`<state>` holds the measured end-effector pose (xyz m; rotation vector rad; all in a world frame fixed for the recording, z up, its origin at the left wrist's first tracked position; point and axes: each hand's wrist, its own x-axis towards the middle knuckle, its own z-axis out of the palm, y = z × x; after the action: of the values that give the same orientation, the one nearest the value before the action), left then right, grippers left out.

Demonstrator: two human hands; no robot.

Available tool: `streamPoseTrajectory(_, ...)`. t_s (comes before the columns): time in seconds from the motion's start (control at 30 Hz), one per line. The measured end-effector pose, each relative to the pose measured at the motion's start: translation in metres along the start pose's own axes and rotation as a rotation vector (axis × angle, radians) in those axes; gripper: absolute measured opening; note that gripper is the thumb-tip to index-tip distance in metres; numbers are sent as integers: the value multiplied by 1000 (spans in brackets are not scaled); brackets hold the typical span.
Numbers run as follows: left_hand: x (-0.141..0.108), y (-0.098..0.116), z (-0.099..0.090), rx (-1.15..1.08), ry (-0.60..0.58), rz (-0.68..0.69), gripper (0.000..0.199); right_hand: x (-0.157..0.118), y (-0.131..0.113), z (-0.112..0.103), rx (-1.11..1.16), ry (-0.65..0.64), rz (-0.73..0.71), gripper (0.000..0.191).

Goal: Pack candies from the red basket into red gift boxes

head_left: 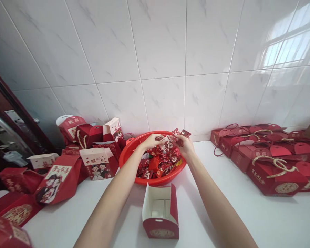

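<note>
A red plastic basket full of small wrapped candies stands against the wall in the middle. Over its far right part, my right hand is closed on several red candy packets. My left hand is close beside it above the candies, its fingers bent together near a pale wrapper; what it holds, if anything, is too small to make out. Between my forearms, in front of the basket, stands an open red gift box with a white inside and its top flaps up. No candy shows in it.
Opened red and cream gift boxes crowd the left side of the white table. Closed red boxes with rope handles stand in rows on the right. A tiled wall rises right behind the basket.
</note>
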<state>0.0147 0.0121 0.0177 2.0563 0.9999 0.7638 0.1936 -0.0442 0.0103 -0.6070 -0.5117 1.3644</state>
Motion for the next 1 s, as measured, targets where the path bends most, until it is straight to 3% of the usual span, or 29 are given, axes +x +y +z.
streamPoseTrajectory(0.2,4,-2,-3,-231,118,25,42,2,-1,-2,-33,-13,7,18)
streamPoseTrajectory(0.33,7,-4,-4,-266,226,52,35,2,0,-2,-44,-26,32,18)
streamPoseTrajectory(0.53,6,1,-6,-133,399,125,9,-1,-1,-3,-54,-53,43,25)
streamPoseTrajectory(0.73,0,4,-2,223,463,-7,27,1,1,-4,-59,-22,-4,25)
streamPoseTrajectory(0.8,-2,6,3,306,385,-28,35,2,1,-4,-69,-6,-22,25)
streamPoseTrajectory(1.0,0,8,32,325,-164,-139,42,-1,1,-4,-58,-2,-26,22)
